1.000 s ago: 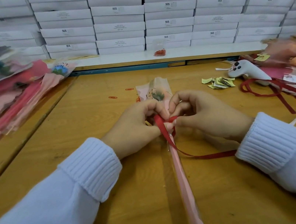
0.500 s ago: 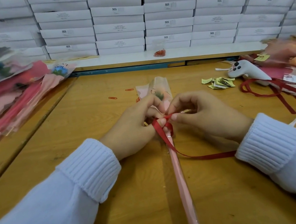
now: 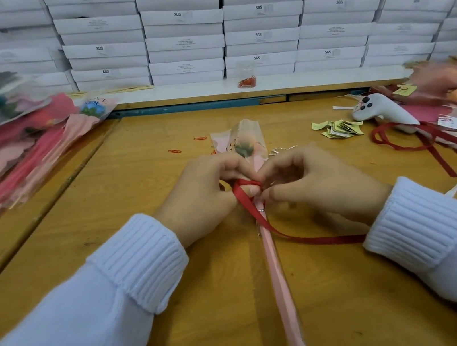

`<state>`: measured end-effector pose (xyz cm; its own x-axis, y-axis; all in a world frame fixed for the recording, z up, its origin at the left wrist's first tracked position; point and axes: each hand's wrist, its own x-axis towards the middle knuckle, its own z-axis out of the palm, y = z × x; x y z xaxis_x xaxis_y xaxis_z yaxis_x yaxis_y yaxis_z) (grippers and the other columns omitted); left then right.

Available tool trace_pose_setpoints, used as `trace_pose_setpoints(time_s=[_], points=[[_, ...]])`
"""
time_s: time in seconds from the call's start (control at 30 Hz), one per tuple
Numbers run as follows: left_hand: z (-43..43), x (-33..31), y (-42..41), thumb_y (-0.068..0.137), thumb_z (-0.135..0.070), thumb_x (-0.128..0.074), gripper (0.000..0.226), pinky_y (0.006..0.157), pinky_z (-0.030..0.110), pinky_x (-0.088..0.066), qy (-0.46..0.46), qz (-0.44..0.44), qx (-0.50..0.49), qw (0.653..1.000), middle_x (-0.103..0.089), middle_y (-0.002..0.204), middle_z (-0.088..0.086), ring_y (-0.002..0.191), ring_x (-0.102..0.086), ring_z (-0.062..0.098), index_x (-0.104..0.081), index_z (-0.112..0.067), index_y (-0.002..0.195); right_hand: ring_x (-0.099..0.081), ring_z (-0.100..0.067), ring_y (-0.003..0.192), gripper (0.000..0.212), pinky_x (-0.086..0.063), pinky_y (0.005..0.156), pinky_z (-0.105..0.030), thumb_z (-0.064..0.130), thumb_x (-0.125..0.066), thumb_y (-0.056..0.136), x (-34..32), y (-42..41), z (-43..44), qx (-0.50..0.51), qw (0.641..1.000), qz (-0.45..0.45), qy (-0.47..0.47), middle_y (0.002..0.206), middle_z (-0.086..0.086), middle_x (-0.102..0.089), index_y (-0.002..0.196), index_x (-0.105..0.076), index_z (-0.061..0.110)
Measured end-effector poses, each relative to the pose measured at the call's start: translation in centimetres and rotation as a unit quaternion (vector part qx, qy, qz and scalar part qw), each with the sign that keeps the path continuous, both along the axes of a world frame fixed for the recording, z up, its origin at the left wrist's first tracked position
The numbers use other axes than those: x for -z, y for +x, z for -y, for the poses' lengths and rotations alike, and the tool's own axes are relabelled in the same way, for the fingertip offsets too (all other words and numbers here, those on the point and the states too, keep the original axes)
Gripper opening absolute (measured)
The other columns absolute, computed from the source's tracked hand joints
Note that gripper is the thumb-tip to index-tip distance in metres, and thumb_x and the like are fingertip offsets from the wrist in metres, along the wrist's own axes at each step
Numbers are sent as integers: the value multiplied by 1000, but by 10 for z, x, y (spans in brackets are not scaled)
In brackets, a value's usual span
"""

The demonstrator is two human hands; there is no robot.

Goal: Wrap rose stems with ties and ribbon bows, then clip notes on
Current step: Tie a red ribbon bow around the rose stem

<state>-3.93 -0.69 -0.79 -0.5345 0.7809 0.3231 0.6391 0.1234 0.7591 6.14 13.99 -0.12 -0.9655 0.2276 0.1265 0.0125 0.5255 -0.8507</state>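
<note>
Hands (image 3: 205,197) (image 3: 322,188) pinch flat red ribbon (image 3: 306,237); slim pink stem (image 3: 281,287).

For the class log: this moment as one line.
step: tying ribbon; left hand: pinches ribbon; right hand: pinches ribbon; rose: on table

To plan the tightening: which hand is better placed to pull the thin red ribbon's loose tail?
Probably the right hand: the thin red ribbon trails to its side, while the left hand holds the pink wrapped stem.
</note>
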Motion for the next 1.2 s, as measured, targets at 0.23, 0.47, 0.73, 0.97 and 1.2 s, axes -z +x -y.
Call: trace_pose_setpoints(time_s=[0.23, 0.47, 0.73, 0.97, 1.2], points=[[-1, -1, 1, 81, -13, -70, 24, 67, -1, -36, -8, -35, -23, 999, -66, 74, -20, 82, -56, -5, -69, -37, 74, -52, 1, 59, 7, -44, 58, -11, 3, -72, 79, 4, -2, 2, 15, 999, 8, 47, 73, -4, -65, 83, -73, 9], [-4, 5, 0, 84, -12, -68, 8, 76, 19, -52, 7, 120, -11, 993, -72, 76, -2, 75, -67, 8, -67, -16, 78, -46, 4, 46, 25, -33, 43, -8, -2, -59, 82, 5, -4, 2, 38, 998, 17, 45, 61, 6, -56, 70, -68, 17], [-3, 0, 3, 88, -8, -64, 8, 50, 21, -44, 17, 264, -8, 964, -69, 71, 12, 59, -60, 17, -60, -12, 94, -56, -10, 63, 24, -48, 63, -25, -4, -60, 81, 3, -4, 2, 31, 998, -3, 51, 68, -2, -63, 71, -68, 16], [-5, 3, 2, 86, -5, -64, 9, 52, 23, -35, 33, 331, -5, 943, -63, 80, 15, 67, -49, 21, -61, -13, 89, -48, -19, 68, 16, -43, 65, -36, -5, -56, 81, -1, 2, 5, 45, 997, -59, -9, 74, -6, -54, 90, -56, 8], [-7, 5, 0, 85, -6, -65, 9, 43, 17, -33, 68, 344, -25, 936, -54, 57, 0, 45, -41, 7, -62, -14, 85, -52, -3, 51, 14, -42, 48, -13, 18, -77, 76, 2, 2, 7, 20, 1000, -23, -3, 64, -2, -62, 80, -72, 6]])
